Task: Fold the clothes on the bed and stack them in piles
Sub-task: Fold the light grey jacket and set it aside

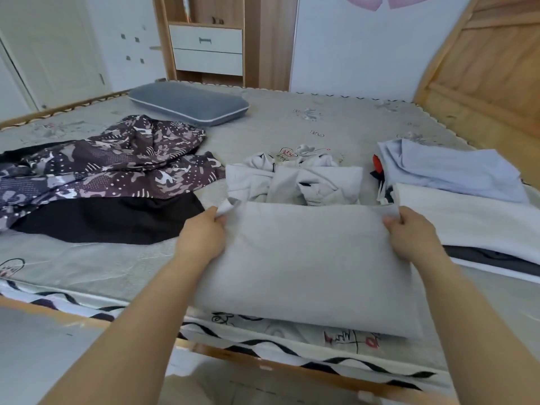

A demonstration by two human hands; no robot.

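Observation:
A light grey garment [306, 258] lies half folded at the bed's near edge. My left hand [201, 235] pinches its far left corner and my right hand [412, 229] pinches its far right corner. Behind it sits a crumpled white garment with black marks [292, 179]. At the left, a purple patterned garment [111, 162] lies loose over a black garment [117, 220]. On the right stands a pile with a pale blue folded piece [455, 171], a white folded piece [473, 220] and a dark layer [491, 255] underneath.
A grey pillow [190, 103] rests at the far left of the bed [277, 127]. A wooden headboard [482, 68] rises at the right. A wooden cabinet with white drawers [207, 48] stands behind the bed. The bed's wooden frame edge [204, 349] runs below my arms.

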